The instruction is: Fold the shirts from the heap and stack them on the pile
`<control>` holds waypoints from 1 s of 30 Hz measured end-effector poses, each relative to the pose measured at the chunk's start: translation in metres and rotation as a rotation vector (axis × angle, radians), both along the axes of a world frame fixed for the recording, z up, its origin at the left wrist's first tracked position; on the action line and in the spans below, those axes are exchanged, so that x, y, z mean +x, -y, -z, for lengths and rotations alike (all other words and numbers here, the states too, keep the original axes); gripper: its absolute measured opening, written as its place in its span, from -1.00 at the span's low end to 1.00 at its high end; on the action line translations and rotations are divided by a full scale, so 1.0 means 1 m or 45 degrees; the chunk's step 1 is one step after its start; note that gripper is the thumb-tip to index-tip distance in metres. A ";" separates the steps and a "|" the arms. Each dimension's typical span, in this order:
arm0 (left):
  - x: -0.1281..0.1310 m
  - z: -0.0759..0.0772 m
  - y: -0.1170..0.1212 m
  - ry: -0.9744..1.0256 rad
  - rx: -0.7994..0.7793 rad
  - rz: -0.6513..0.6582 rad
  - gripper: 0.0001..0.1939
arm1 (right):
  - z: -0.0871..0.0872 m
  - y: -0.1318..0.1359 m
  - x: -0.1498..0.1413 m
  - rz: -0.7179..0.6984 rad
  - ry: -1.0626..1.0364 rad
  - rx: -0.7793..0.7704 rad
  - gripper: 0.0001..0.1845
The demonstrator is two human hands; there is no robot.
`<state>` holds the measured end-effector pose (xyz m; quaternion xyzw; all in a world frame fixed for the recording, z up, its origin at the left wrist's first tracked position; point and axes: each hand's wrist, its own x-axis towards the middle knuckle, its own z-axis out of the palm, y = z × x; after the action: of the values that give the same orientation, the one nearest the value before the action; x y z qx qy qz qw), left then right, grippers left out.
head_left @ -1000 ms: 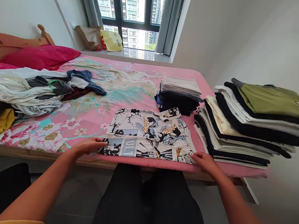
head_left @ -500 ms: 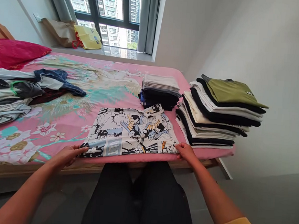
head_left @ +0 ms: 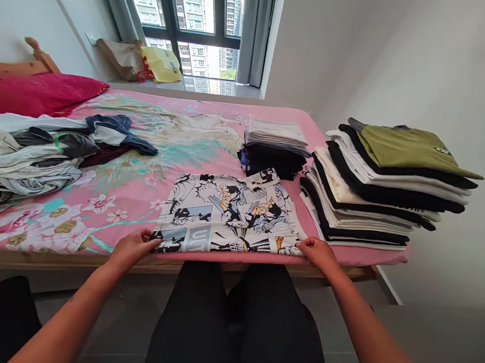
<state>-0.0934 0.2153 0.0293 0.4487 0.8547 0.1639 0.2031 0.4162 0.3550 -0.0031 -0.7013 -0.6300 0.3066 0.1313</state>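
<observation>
A comic-print shirt, white with black, blue and orange drawings, lies partly folded along the near edge of the bed. My left hand pinches its near left corner between thumb and fingers. At the near right corner, my right hand grips the fabric in the same way. The shirt's near edge runs fairly straight between the two hands. A small printed flap sticks up at its far right side, close to a low stack of folded clothes.
A tall stack of folded shirts, olive on top, stands at the right. Crumpled clothes lie at the left of the pink floral bed sheet. A red pillow is behind them. Bags sit on the windowsill.
The view has turned slightly left, so things appear farther right. Both hands keep hold of the shirt's near corners; the shirt looks nearly the same.
</observation>
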 end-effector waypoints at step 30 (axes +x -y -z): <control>0.113 0.036 -0.059 -0.558 0.365 0.858 -0.36 | 0.011 -0.027 -0.146 -0.878 0.377 0.490 -0.36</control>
<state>0.0199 0.2745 -0.0065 0.7509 0.6518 0.1063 -0.0058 0.2705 0.3818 -0.0145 -0.4486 -0.8856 0.1055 0.0576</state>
